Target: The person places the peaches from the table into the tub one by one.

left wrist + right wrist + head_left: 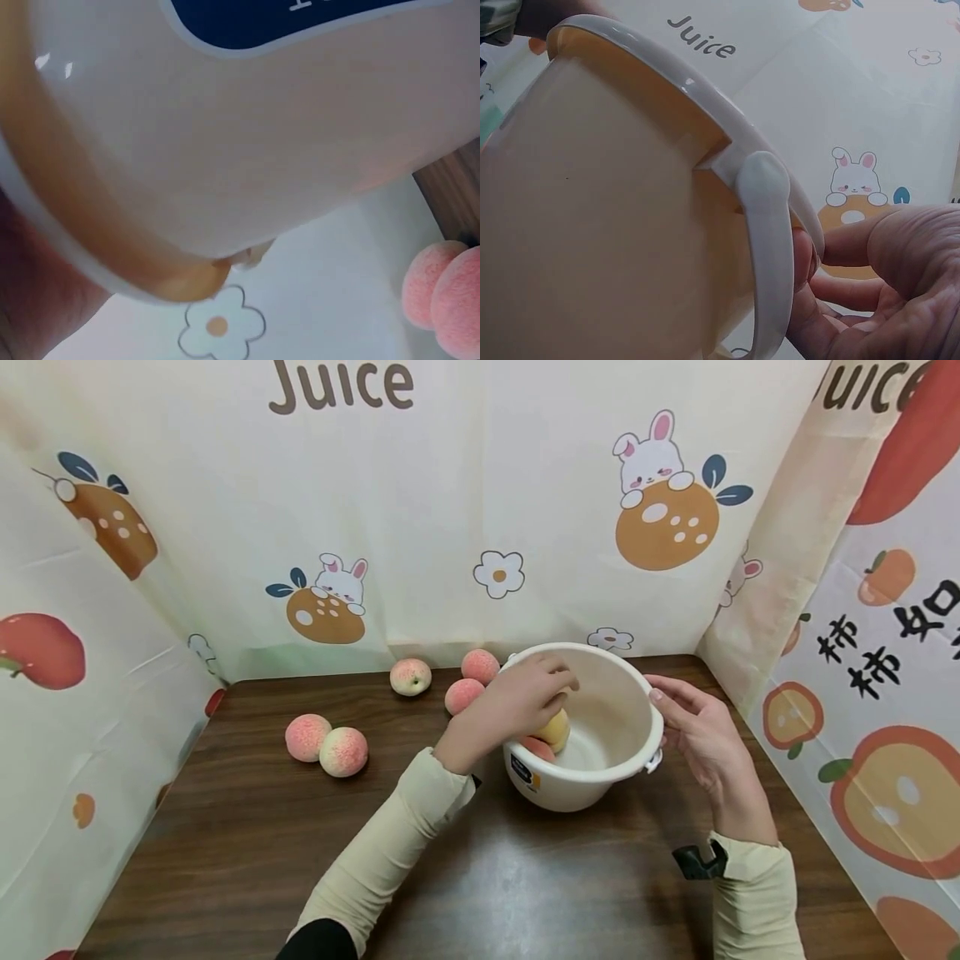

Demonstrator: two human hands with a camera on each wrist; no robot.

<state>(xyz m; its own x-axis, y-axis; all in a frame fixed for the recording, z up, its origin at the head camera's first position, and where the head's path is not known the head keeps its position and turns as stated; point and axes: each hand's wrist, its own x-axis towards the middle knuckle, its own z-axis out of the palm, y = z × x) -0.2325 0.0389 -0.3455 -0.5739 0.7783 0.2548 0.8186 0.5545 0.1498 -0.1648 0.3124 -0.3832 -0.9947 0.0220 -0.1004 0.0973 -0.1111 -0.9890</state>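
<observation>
A white plastic bucket (615,768) stands upright on the table. My left hand (517,693) reaches over its left rim with loosely bent fingers inside. A yellowish peach (556,732) shows just below these fingers, beside a pinker peach (538,748) in the bucket; nothing visible is gripped, though the palm side is hidden. With thumb and fingers, my right hand (701,727) pinches the right rim, close to the white handle (769,255) in the right wrist view. The left wrist view shows mostly the bucket's outer wall (262,142).
Two pink peaches (480,667) (463,697) lie left of the bucket. Farther left are a pale peach (410,677) and a touching pair of peaches (307,737) (343,752). A printed curtain (450,510) surrounds the dark wooden table (247,843).
</observation>
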